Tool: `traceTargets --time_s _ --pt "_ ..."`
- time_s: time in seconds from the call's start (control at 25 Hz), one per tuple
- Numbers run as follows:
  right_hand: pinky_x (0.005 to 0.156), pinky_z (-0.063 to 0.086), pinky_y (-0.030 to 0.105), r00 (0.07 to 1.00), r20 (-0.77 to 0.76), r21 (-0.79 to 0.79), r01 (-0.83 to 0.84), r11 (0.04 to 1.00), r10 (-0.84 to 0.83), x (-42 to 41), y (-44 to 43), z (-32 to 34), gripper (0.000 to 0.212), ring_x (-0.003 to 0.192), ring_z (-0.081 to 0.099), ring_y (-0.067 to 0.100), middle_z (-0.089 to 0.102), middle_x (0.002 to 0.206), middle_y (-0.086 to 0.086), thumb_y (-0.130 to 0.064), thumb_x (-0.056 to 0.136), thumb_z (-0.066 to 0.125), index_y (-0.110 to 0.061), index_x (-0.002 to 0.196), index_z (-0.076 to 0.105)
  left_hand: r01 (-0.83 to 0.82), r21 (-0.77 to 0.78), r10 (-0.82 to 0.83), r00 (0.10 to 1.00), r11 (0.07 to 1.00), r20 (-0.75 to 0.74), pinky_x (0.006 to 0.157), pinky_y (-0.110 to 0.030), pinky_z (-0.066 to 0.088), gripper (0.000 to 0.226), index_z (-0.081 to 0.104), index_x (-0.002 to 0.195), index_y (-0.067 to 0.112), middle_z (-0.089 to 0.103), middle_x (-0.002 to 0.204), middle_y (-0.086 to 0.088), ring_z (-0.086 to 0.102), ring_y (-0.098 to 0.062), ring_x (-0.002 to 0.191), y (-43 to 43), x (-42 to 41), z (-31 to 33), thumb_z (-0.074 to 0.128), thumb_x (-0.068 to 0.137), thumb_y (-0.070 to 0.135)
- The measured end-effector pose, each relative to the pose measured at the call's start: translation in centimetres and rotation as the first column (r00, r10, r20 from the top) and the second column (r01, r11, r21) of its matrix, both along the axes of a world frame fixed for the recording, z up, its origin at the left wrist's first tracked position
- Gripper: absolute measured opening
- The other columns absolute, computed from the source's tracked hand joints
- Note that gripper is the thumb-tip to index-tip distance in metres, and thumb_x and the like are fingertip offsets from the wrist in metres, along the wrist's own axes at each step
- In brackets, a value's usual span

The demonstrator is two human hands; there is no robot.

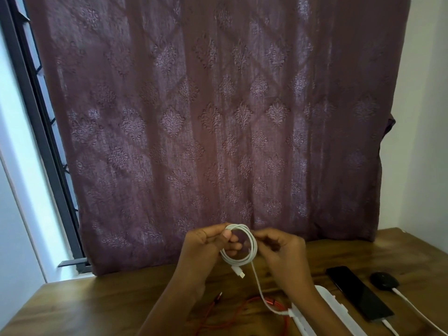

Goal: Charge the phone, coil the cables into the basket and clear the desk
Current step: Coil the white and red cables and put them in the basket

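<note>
Gripping a coiled white cable (240,226) above the tabletop (97,299): left grip (206,243) curled round the top of the loops, thumb over them; right grip (278,248) closed on the coil's right side, fingertips hidden. Tail dropping to a white strip (339,311), half hidden behind the right forearm. Red cable (272,303) partly covered by the arms. Phone (358,292) flat on the right, plugged in, its lead cut off at the bottom edge.

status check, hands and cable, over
Both grip white cable coil: left hand, right hand. Tail trails down to desk. Loose red cable lies beneath hands.
</note>
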State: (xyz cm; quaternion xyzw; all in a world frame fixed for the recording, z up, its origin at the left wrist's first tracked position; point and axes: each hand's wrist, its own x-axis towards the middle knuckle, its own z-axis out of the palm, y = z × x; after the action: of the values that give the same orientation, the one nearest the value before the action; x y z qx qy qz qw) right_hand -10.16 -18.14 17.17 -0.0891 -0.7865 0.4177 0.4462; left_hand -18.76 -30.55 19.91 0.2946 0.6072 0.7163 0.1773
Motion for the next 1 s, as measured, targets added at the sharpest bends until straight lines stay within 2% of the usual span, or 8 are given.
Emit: traceTargets --time_s 0.12,0.24,0.4,0.56,0.64,0.8,0.88,1.0 --pt "0.067 0.053 0.014 0.969 0.020 -0.334 -0.227 0.915 0.247 0.2 -0.6 0.2 0.032 0.079 0.071 0.008 0.075 0.080 -0.008 0.004 0.084 0.057 -0.023 0.087 0.073 -0.117 0.012 0.117 0.993 0.993 -0.023 0.064 -0.024 0.058 0.019 0.070 0.087 0.015 0.073 0.067 -0.003 0.069 -0.014 0.063 0.3 -0.1 -0.6 0.056 0.086 0.003" --pt "0.071 0.057 0.025 0.898 -0.107 -0.658 -0.385 0.647 0.426 0.5 -1.2 0.8 0.028 0.088 0.071 0.022 0.074 0.090 0.014 0.000 0.091 0.044 -0.002 0.093 0.071 -0.198 0.024 0.199 0.979 0.980 -0.052 0.064 -0.026 0.058 0.017 0.071 0.086 0.016 0.074 0.069 -0.004 0.071 -0.016 0.064 0.4 -0.2 -1.0 0.059 0.084 0.005" --pt "0.057 0.056 0.025 0.950 -0.047 -0.698 -0.253 0.670 0.309 0.6 -1.7 1.2 0.028 0.072 0.070 0.022 0.072 0.085 0.020 -0.002 0.077 0.068 -0.006 0.104 0.063 -0.209 0.021 0.210 0.974 0.978 -0.085 0.065 -0.024 0.057 0.016 0.071 0.092 0.014 0.075 0.073 -0.007 0.071 -0.016 0.068 0.6 -0.2 -1.4 0.060 0.084 0.005" --pt "0.057 0.053 0.025 0.955 0.006 -0.735 -0.197 0.649 0.296 0.5 -1.3 1.2 0.038 0.069 0.067 0.022 0.074 0.080 0.013 0.001 0.078 0.067 -0.014 0.107 0.048 -0.170 -0.024 0.167 0.981 0.985 -0.101 0.072 -0.029 0.057 0.017 0.070 0.089 0.018 0.074 0.079 -0.009 0.071 -0.018 0.072 0.7 -0.5 -1.8 0.058 0.085 0.007" --pt "0.062 0.053 0.027 0.932 -0.052 -0.796 -0.256 0.549 0.358 0.4 -1.3 1.2 0.029 0.070 0.067 0.018 0.074 0.072 0.007 0.005 0.083 0.058 -0.010 0.106 0.047 -0.145 -0.087 0.131 0.980 0.986 -0.148 0.074 -0.026 0.056 0.018 0.069 0.097 0.012 0.074 0.083 -0.008 0.070 -0.015 0.075 0.7 -0.7 -2.0 0.056 0.087 0.006" --pt "0.049 0.053 0.024 0.860 -0.167 -0.858 -0.367 0.360 0.481 0.4 -1.0 1.3 0.020 0.057 0.066 0.013 0.069 0.065 0.006 0.012 0.086 0.047 -0.005 0.096 0.050 0.029 -0.175 -0.094 0.923 0.984 -0.373 0.078 -0.017 0.051 0.036 0.054 0.120 0.017 0.066 0.104 0.002 0.067 -0.010 0.090 0.3 -1.5 -1.9 0.051 0.088 0.000" --pt "0.047 0.053 0.024 0.841 -0.191 -0.852 -0.398 0.340 0.506 0.7 -0.6 1.4 0.019 0.055 0.065 0.014 0.068 0.065 0.007 0.011 0.085 0.047 -0.005 0.093 0.050 0.062 -0.219 -0.158 0.877 0.974 -0.453 0.077 -0.014 0.050 0.031 0.060 0.115 0.016 0.069 0.099 0.008 0.067 -0.006 0.090 0.1 -1.6 -1.4 0.053 0.088 0.001" --pt "0.054 0.054 0.025 0.814 -0.172 -0.805 -0.441 0.397 0.555 1.0 -0.8 1.6 0.011 0.060 0.065 0.016 0.068 0.069 0.009 0.002 0.083 0.054 -0.006 0.090 0.051 -0.065 -0.167 -0.019 0.890 0.984 -0.457 0.064 -0.012 0.051 0.019 0.070 0.099 0.010 0.073 0.076 0.011 0.070 -0.004 0.073 0.1 -1.5 -1.2 0.063 0.082 0.003"
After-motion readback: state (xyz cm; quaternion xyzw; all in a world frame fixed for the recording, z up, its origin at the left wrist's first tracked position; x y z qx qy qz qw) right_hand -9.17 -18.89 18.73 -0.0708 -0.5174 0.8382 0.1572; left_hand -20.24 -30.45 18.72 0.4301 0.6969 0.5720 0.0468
